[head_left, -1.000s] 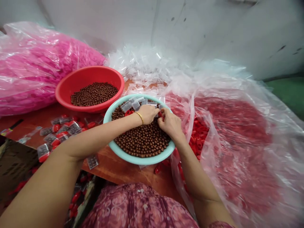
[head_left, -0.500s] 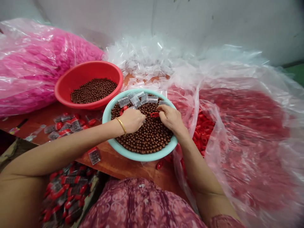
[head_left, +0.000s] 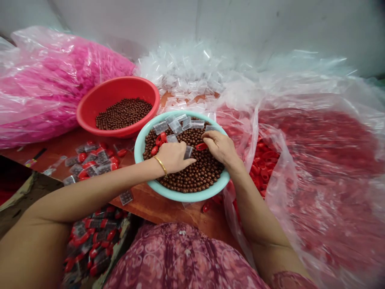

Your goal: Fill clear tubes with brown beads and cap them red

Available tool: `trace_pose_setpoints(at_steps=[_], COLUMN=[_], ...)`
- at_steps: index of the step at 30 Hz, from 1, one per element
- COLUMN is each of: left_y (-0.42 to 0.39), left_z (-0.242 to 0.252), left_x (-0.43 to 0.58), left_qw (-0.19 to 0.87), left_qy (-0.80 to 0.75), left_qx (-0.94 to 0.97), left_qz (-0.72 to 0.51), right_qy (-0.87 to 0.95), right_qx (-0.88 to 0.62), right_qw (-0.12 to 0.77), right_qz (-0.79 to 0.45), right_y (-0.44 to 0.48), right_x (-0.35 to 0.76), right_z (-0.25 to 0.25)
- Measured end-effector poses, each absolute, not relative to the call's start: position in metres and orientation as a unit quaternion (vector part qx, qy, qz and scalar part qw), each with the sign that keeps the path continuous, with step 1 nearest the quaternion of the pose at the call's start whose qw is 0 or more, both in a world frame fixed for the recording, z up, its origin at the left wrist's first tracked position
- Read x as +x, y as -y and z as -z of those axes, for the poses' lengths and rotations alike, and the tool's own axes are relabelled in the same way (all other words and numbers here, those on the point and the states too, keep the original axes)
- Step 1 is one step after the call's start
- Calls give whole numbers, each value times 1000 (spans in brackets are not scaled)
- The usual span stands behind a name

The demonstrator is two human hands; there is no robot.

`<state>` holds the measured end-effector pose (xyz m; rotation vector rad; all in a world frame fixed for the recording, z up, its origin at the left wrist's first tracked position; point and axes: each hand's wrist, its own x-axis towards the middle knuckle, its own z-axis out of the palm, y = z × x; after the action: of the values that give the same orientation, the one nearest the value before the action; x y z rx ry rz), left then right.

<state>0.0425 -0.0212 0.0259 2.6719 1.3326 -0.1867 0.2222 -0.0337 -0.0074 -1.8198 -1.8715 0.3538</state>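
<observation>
A pale turquoise basin (head_left: 181, 196) full of small brown balls (head_left: 192, 178) stands in front of me. Over the balls, my left hand (head_left: 173, 157) is closed around a small clear plastic case (head_left: 188, 152), its thumb stretched out below. To its right, my right hand (head_left: 221, 147) pinches a red plastic cap (head_left: 201, 147) between thumb and fingers. The cap and the case are apart. Several clear cases (head_left: 174, 125) lie on the balls at the basin's far side. Loose red caps (head_left: 160, 139) rest just beyond my left hand.
A red basin (head_left: 87, 110) with more brown balls stands behind on the left, beside a bag of pink pieces (head_left: 60, 76). Filled red-capped cases (head_left: 93, 162) lie on the table and in a box below. Right is a bag of red caps (head_left: 263, 164); clear cases (head_left: 186, 76) are heaped behind.
My left hand's thumb has spread out, and the clear case it holds now shows. My right hand still pinches the red cap. The whole view has shifted slightly.
</observation>
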Motion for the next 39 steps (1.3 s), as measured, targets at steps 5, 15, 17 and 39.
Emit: trace_pose_setpoints(at_steps=[5, 15, 17, 39], left_y=[21, 22, 16, 5], left_z=[-25, -30, -17, -1], left_x=[45, 48, 56, 28], left_qw=[58, 71, 96, 826], left_qy=[-405, -326, -351, -247], left_qx=[906, 905, 909, 450], left_qz=[110, 264, 205, -234], right_qy=[713, 677, 681, 592], right_qx=[-632, -638, -614, -533], right_qw=[259, 335, 366, 487], right_qz=[-158, -151, -158, -358], right_y=[35, 30, 31, 48], right_x=[226, 227, 227, 208], right_z=[6, 20, 22, -1])
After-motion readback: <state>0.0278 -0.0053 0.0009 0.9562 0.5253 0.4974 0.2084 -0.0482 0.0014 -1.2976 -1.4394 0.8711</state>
